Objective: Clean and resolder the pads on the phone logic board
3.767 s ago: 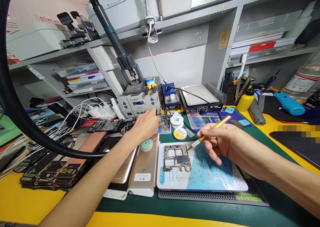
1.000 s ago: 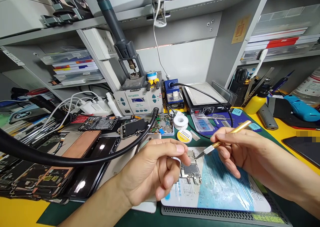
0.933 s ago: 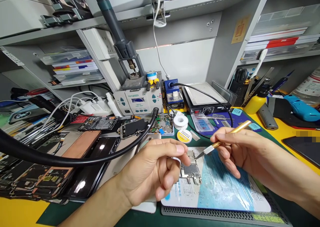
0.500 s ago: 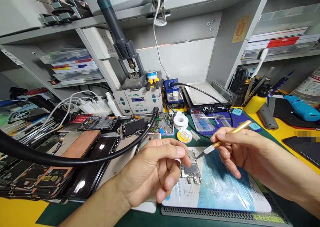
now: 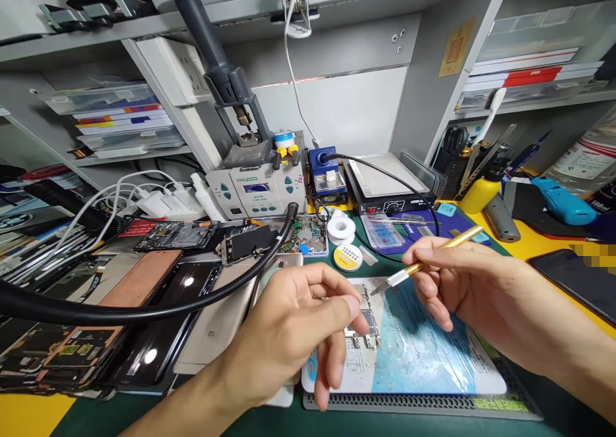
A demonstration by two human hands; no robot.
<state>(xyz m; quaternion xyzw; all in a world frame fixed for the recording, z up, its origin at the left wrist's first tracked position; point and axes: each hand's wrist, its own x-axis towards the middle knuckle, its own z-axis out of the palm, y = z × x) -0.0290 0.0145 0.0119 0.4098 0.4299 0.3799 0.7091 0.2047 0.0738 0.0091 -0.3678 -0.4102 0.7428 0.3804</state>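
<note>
My right hand (image 5: 452, 276) pinches a gold-handled craft knife (image 5: 423, 257), its blade pointing down-left beside a small circuit board (image 5: 369, 325). That board lies on a white and blue mat (image 5: 423, 360). Over the board's left part hovers my left hand (image 5: 312, 321), thumb and index finger curved toward each other and the other fingers hanging loosely apart. Nothing shows in my left hand. Its fingers hide part of the board.
Phones and phone parts (image 5: 149, 321) cover the left side, crossed by a thick black hose (image 5: 192, 308). Behind stand a soldering station (image 5: 260, 190), a solder spool (image 5: 341, 228) and a round tin (image 5: 347, 257). A dark phone (image 5: 577, 283) lies at the right.
The view has shifted slightly, so most things sit further left. My left thumb has come lower across the index finger, and its other fingers hang further down. The knife stays in my right hand.
</note>
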